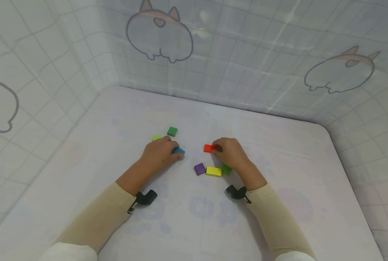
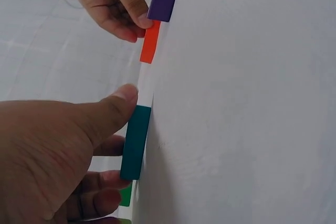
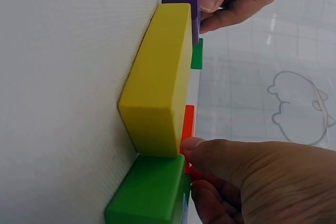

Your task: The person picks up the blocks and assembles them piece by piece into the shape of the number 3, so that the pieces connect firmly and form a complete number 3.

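Observation:
My left hand (image 1: 159, 154) is at a blue block (image 1: 179, 150), its thumb and fingers at opposite ends of the block. In the left wrist view that teal-blue block (image 2: 136, 142) stands out between them. My right hand (image 1: 230, 153) pinches a flat red block (image 1: 208, 148) between thumb and fingers. The red block (image 3: 188, 119) is partly hidden behind a yellow block (image 3: 157, 66) in the right wrist view. Under the right fingers a bit of dark green (image 1: 220, 149) shows, mostly covered.
Nearer me lie a purple block (image 1: 199, 169), the yellow block (image 1: 213, 171) and a green block (image 1: 226, 169) in a row. A green block (image 1: 172, 131) and a lime block (image 1: 156, 137) lie beyond my left hand. Patterned walls (image 1: 233, 72) enclose the white surface (image 1: 187, 232).

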Available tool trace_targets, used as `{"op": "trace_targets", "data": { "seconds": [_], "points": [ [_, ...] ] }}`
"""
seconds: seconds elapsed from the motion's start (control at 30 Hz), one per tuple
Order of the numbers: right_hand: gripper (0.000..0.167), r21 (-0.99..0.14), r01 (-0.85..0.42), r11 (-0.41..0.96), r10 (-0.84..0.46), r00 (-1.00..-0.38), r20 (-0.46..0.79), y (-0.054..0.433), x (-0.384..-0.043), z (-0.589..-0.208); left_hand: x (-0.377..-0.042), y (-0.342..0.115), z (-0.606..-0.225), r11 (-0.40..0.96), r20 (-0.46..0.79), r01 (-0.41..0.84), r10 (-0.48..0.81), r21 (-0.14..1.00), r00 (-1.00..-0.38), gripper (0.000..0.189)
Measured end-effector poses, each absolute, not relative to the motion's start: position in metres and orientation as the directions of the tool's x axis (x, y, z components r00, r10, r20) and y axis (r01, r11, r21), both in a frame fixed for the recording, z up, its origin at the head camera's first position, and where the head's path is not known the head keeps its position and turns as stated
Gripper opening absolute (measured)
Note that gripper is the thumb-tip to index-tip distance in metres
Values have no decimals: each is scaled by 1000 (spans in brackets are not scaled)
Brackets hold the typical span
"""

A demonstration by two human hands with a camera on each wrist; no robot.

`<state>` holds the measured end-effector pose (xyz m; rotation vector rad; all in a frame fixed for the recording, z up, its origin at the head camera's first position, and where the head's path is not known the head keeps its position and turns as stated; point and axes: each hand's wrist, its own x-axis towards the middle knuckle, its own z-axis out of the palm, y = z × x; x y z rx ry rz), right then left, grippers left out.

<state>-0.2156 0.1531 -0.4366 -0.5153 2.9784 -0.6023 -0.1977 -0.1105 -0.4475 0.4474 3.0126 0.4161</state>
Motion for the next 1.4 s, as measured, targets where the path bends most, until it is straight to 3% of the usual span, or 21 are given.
{"op": "trace_targets", "data": {
  "seconds": [0.33, 1.07, 1.4],
  "points": [
    [28, -406, -296, 865, -335, -942, -26, 154, -218, -436, -208, -104, -445, 936, -63, 279, 298, 216, -952, 45],
    [23, -394, -297, 870, -322, -947, 4, 160, -217, -438, -231, -81, -439, 905, -140, 425, 424, 23, -895, 35],
    [22, -408, -293, 865, -323, -946, -5, 157, -218, -436, -242, -83, -433, 895, -112, 436, 445, 98, -889, 33]
  ]
}}
